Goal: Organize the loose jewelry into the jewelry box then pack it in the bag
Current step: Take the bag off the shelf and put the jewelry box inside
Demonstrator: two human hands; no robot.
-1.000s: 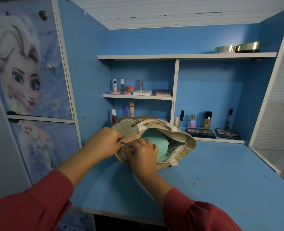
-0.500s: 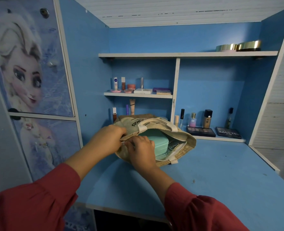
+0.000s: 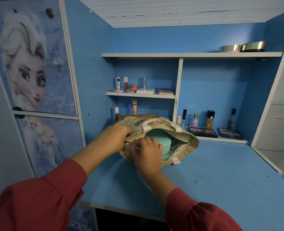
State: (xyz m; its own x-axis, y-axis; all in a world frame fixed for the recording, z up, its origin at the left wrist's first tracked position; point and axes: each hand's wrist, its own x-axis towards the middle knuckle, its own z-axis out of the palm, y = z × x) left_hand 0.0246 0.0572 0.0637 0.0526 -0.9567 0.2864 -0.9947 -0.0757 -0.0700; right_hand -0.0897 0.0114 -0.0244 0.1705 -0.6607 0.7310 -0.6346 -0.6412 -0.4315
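On the blue desk (image 3: 221,172), a jute bag (image 3: 184,147) lying open with the teal jewelry box (image 3: 161,144) inside. Left hand (image 3: 114,139) gripping the bag's left rim; right hand (image 3: 146,151) pinching the same rim beside it.

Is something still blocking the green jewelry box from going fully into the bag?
Nothing visible does. The jewelry box already lies inside the open bag; both hands are at the bag's left edge.

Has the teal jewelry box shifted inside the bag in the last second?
No. The teal jewelry box sits in the same spot in the jute bag, whose mouth keeps its place below the shelf divider.
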